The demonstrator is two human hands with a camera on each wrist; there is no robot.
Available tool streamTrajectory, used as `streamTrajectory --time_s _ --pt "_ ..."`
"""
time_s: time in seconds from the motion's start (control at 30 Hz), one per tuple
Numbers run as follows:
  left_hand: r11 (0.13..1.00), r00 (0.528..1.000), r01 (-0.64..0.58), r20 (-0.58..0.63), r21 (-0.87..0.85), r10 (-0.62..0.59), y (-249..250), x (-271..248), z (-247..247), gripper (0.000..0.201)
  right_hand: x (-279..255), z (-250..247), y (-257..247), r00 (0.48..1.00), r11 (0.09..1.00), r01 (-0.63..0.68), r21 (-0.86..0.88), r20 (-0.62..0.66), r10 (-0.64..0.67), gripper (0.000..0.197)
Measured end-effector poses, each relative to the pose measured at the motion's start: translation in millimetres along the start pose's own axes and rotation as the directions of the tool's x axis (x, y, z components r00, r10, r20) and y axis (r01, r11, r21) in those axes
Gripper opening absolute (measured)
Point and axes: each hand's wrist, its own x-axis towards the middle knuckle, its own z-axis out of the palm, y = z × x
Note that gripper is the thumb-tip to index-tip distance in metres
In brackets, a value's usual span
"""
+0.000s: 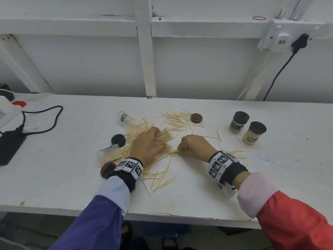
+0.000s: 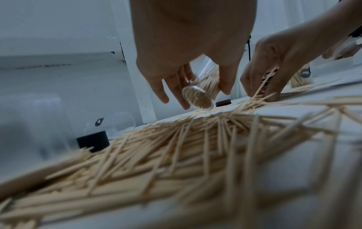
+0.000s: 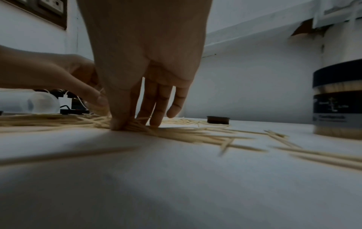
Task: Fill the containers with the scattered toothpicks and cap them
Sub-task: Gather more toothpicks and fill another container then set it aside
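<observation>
A clear plastic container [image 1: 165, 136], already packed with toothpicks, lies tilted in the left hand [image 1: 146, 144], whose fingers [image 2: 177, 86] curl round its wall; in the left wrist view its round end [image 2: 197, 99] faces the camera, just above the heap. The scattered toothpicks [image 1: 162, 170] spread over the middle of the white worktop [image 1: 72, 177], thickest under and beside the left hand and thinning toward the right. Just beside it, the right hand [image 1: 195, 146] is down on the pile, thumb and fingers [image 3: 152, 108] closed in a pinch on a small bunch of toothpicks that rests on the worktop. Two more clear containers lie on their sides to the left: one [image 1: 126, 119] at the far edge of the heap, nearly empty, and one [image 1: 108, 153] nearer, partly filled. A black cap [image 1: 118, 139] sits between them, a reddish-brown cap [image 1: 196, 117] lies beyond the pile, and another reddish-brown cap [image 1: 106, 168] peeks out beside the left wrist. Well to the right stand two capped containers [image 1: 238, 122] [image 1: 254, 133], upright, touching or nearly so, full of toothpicks. At the far left lie a dark power pack [image 1: 10, 148] and its black cable [image 1: 43, 120].
</observation>
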Motion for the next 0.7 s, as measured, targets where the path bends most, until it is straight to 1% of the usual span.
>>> streamTrajectory --time_s 0.13,0.27,0.4,0.53,0.7 --pt "1.0 1.0 -0.004 0.01 -0.012 0.004 -1.1 -0.3 0.2 0.048 -1.3 0.1 -1.0 1.0 0.998 0.028 -0.058 -0.008 -0.029 0.02" --pt "1.0 1.0 -0.002 0.016 -0.006 0.002 -2.0 -0.7 0.1 0.048 0.6 1.8 -3.1 0.999 0.997 -0.007 -0.079 -0.033 0.004 0.022" --pt "1.0 1.0 0.011 0.006 -0.014 -0.01 -3.0 -0.1 0.9 0.047 0.5 3.6 3.7 0.999 0.997 -0.009 -0.078 -0.053 0.004 0.021" --pt "1.0 0.999 0.023 -0.045 -0.018 -0.024 -5.3 1.3 1.4 0.046 -1.4 2.1 11.8 0.992 0.998 -0.033 -0.047 -0.126 0.026 0.025" --pt "1.0 0.997 0.019 -0.077 0.017 -0.018 -9.1 3.3 3.4 0.046 -2.1 2.1 11.0 0.96 0.999 -0.006 0.053 -0.278 0.021 0.023"
